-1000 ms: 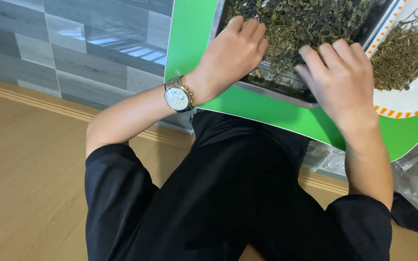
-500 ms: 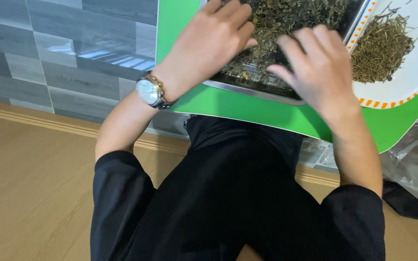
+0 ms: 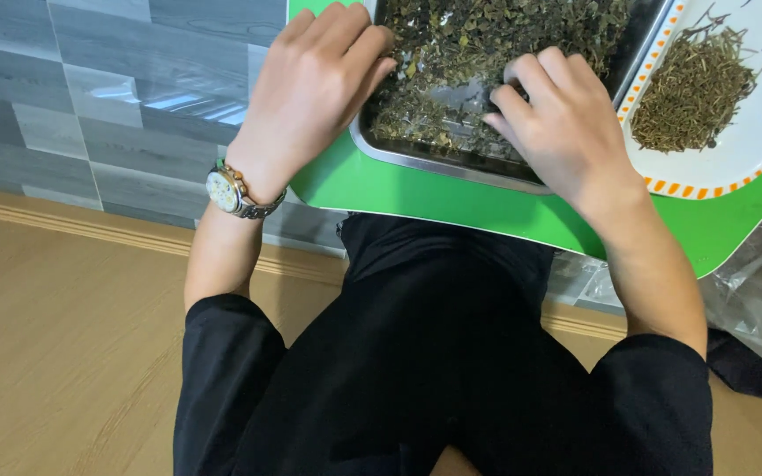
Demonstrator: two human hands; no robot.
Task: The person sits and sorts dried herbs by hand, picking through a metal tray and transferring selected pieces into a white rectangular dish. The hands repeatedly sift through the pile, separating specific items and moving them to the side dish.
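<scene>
We have the dried leaves (image 3: 496, 44) in front of us, a loose dark green and olive mass of crumpled flakes lying in a metal tray (image 3: 416, 159) with a rolled rim. They cover most of the tray; near its front edge the layer is thin and the shiny bottom shows through in patches. Beside it, to our right, a white plate (image 3: 751, 150) with an orange patterned border carries a separate heap of thin brownish stems (image 3: 694, 88), well apart from the leaves.

Judging from that, we take the sorting to be partly done: one fair pile of stems stands aside, while the tray holds plenty of unsorted leaf, so most of the picking looks left to do.

Our left hand (image 3: 310, 88) rests at the tray's left rim, fingers curled loosely together and their tips touching the leaves. Our right hand (image 3: 566, 123) lies over the front right part of the tray, fingers bent and slightly spread down into the leaves; whether the tips pinch a stem we cannot tell, since the hand hides them.

Tray and plate both sit on a bright green surface (image 3: 487, 203) that reaches over our lap. A wristwatch (image 3: 227, 189) with a metal band is on our left wrist. Below lie grey floor tiles (image 3: 90, 115), a wooden floor (image 3: 55, 353) and some crumpled clear plastic (image 3: 760, 282) at right.
</scene>
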